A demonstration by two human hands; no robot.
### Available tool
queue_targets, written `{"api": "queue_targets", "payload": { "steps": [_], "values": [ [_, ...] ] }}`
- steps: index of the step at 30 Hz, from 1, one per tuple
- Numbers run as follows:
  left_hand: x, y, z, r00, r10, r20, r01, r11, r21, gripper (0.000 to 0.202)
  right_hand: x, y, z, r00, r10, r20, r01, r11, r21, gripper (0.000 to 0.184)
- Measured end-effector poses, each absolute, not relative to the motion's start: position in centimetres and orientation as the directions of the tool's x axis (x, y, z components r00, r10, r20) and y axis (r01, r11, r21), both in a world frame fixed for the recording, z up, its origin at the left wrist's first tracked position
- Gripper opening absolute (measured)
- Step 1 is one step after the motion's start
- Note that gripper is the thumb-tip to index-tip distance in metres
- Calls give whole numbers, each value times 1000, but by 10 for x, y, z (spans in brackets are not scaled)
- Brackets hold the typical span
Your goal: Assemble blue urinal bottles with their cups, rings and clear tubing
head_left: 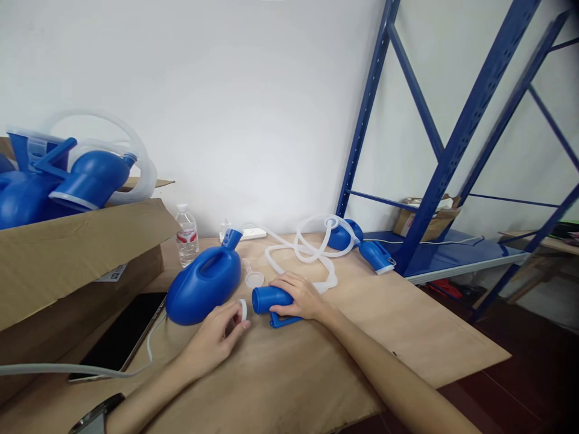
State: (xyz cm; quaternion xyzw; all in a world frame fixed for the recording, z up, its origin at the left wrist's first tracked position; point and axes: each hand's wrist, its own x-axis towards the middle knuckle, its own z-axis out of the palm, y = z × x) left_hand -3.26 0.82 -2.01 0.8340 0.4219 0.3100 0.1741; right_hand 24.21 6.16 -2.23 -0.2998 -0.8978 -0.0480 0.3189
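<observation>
Fitting the white ring (243,310) to the blue cup (268,299) seems to be the step in hand. The left hand (218,333) pinches the ring between thumb and fingers; the right hand (300,295) has its grip wrapped around the cup, which lies sideways on the worktop (312,374), mouth toward the ring. Ring and mouth are near but apart, so the next move probably calls for squaring the ring to the rim while the cup is kept steady.

Counting the worktop: two blue cups, the held one and another (374,257) at the far right; two blue jugs, one nearby (203,290) and one partly hidden (337,240); one ring; one clear lid (254,279); one water bottle (187,239); one carton (90,259) with at least three blue pieces. Whether the looped hose (333,278) is one or two, I cannot tell.
</observation>
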Motion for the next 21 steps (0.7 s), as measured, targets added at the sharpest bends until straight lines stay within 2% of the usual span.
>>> {"api": "queue_targets", "payload": {
  "steps": [3, 6, 8, 13, 21],
  "values": [
    [-33, 18, -30, 276, 825, 493, 644, -540, 542, 24, 239, 60, -21, -613, 477, 630, 531, 839, -119, 55],
    [-36, 23, -33, 202, 792, 576, 628, -556, 545, 34, 232, 53, -18, -625, 443, 643, 502, 859, -103, 58],
    [-36, 20, -32, 263, 747, 610, 592, -625, 509, 35, 228, 48, -16, -617, 436, 655, 502, 859, -100, 58],
    [-35, 9, -30, 449, 683, 576, 492, -727, 479, 53, 221, 40, -15, -601, 458, 655, 496, 856, -144, 59],
    [-41, 7, -28, 440, 761, 477, 383, -639, 667, 50, 204, 24, -14, -573, 491, 656, 495, 845, -200, 66]
  ]
}}
